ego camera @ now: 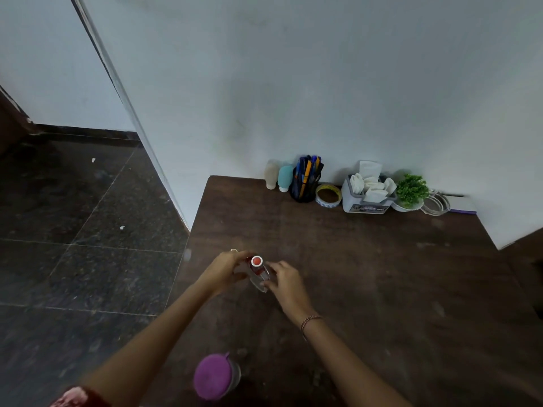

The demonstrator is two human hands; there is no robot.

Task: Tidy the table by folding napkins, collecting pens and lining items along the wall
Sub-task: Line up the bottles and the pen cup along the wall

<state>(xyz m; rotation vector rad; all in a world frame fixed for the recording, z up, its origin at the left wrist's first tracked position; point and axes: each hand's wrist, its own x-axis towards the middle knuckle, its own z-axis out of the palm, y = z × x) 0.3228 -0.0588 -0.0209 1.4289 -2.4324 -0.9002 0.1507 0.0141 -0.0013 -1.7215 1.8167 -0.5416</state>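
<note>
Hands: your left hand (226, 270) and right hand (286, 279) are close together, one on each side of the glass bottle (260, 274), both gripping it.
Bottle: over the left-front of the table (382, 289), well apart from the pen cup (305, 183) by the wall (323, 83). Can't tell if its base is resting or lifted.
Risk 1: the glass is probably slick, so it could slip if you release one hand.
Risk 2: the purple-lidded jar (213, 374) sits beside your left forearm near the edge. A careless sweep could knock it off.
Axis: near upright, red cap (256, 261) up.

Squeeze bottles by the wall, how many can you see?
2. The beige squeeze bottle stands at the left end of the row against the wall; the teal squeeze bottle stands just right of it, beside the pen holder, which could hide another.
</note>
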